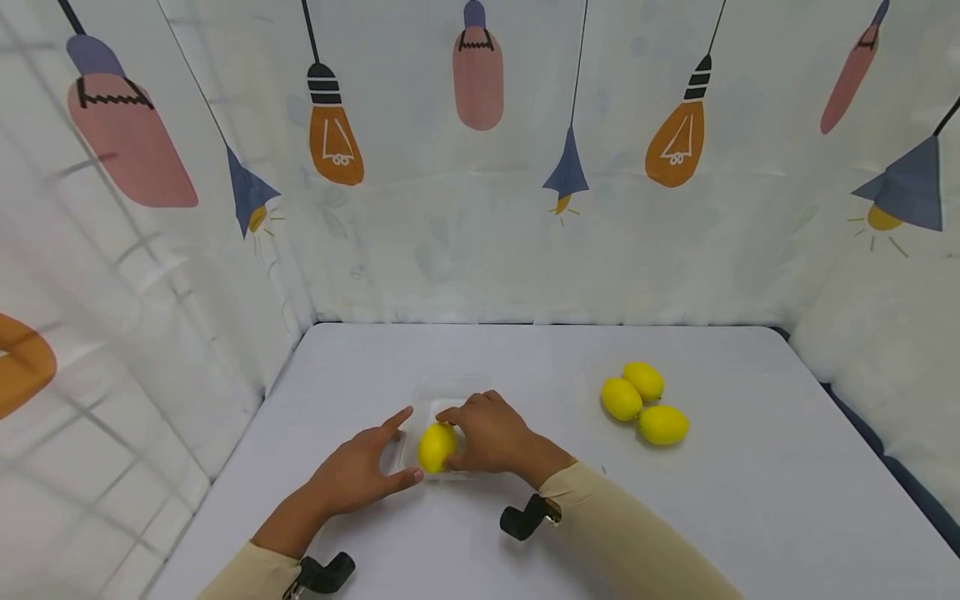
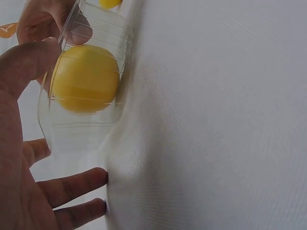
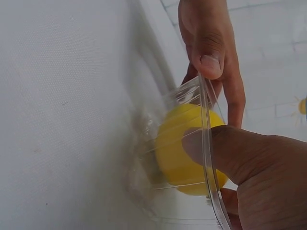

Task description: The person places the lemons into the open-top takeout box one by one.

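A yellow lemon point(image 1: 437, 448) sits inside a clear plastic container point(image 2: 79, 125) on the table. My right hand point(image 1: 491, 433) holds this lemon, its thumb point(image 3: 194, 143) reaching over the rim into the container and against the fruit. On the container's left side, my left hand point(image 1: 356, 467) has its fingers spread and fairly straight. The left thumb point(image 2: 29, 64) lies at the container's rim, while other left fingers point(image 2: 72, 186) extend low beside the wall near the tabletop.
Three more lemons lie in a group on the right of the table: one at the back point(image 1: 643, 381), one on the left point(image 1: 621, 399) and one in front point(image 1: 663, 425). A white cloth wall point(image 1: 480, 250) printed with lamps stands behind the white table point(image 1: 735, 500).
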Demonstrator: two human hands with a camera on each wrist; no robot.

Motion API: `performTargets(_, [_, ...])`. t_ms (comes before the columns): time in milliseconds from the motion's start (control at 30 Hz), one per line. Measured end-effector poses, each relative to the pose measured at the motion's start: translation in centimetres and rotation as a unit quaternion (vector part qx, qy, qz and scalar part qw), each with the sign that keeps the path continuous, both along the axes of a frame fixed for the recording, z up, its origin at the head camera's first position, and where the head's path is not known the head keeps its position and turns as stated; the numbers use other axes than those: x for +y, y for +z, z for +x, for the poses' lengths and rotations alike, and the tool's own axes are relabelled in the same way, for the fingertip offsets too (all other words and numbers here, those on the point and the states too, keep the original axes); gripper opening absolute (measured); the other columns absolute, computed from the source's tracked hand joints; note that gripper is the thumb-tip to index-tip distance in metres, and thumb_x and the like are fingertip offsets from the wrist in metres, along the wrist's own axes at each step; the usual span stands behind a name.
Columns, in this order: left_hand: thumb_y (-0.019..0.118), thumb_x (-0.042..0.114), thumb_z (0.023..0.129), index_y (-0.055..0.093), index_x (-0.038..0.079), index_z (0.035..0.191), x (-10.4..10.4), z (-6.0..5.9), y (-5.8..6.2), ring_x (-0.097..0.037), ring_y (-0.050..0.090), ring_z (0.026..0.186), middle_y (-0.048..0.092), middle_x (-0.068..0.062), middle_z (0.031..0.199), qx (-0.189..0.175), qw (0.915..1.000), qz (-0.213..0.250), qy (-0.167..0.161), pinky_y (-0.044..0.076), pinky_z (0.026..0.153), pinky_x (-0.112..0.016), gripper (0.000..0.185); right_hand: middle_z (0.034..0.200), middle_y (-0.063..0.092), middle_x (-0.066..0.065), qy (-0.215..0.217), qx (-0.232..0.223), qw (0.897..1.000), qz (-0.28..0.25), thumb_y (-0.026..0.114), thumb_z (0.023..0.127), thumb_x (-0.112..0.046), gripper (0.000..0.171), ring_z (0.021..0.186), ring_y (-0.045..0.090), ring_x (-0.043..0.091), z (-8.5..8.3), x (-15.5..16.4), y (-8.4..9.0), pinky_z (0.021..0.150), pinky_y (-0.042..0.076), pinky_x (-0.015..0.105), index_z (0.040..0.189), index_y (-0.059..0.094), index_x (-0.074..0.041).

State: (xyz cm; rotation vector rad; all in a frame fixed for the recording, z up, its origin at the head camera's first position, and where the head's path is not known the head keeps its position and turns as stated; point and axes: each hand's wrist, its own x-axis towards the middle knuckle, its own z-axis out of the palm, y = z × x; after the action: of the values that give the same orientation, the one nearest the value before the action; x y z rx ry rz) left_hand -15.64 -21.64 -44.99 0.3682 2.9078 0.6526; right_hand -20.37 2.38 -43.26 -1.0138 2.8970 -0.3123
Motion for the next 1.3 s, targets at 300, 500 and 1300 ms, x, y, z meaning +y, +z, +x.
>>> performTargets(300, [0.071, 0.07, 0.083, 0.03, 0.027, 0.163, -0.1, -0.1, -0.2, -0.032, 0.057, 0.126, 0.064, -0.004, 0.134, 0.003, 1.0, 0.0, -0.002, 0.046, 0.102, -0.061, 0.099, 0.104, 0.071, -0.015, -0.006, -0.009, 1.0, 0.011, 0.084, 0.081, -0.052, 0.06, 0.106, 0.058, 0.014, -0.1, -0.3, 0.1, 0.108, 0.039, 0.038, 0.134, 0.069, -0.028])
performTargets(500, [0.071, 0.072, 0.082, 0.03, 0.029, 0.163, -0.1, -0.2, -0.4, -0.031, 0.057, 0.125, 0.063, -0.003, 0.134, 0.002, 1.0, 0.002, 0.0, 0.046, 0.102, -0.061, 0.1, 0.107, 0.07, -0.014, -0.005, -0.008, 1.0, 0.001, 0.085, 0.081, -0.049, 0.057, 0.108, 0.058, 0.014, 0.0, -0.8, -0.1, 0.11, 0.038, 0.038, 0.131, 0.068, -0.027])
performTargets(1300, [0.069, 0.072, 0.083, 0.029, 0.029, 0.163, -0.1, -0.1, -0.4, -0.033, 0.056, 0.128, 0.064, -0.005, 0.135, 0.003, 1.0, 0.004, 0.0, 0.045, 0.103, -0.063, 0.099, 0.125, 0.068, -0.012, 0.012, -0.023, 1.0, -0.011, 0.084, 0.082, -0.045, 0.062, 0.119, 0.057, 0.018, -0.1, -0.5, 0.0, 0.113, 0.035, 0.041, 0.138, 0.065, -0.027])
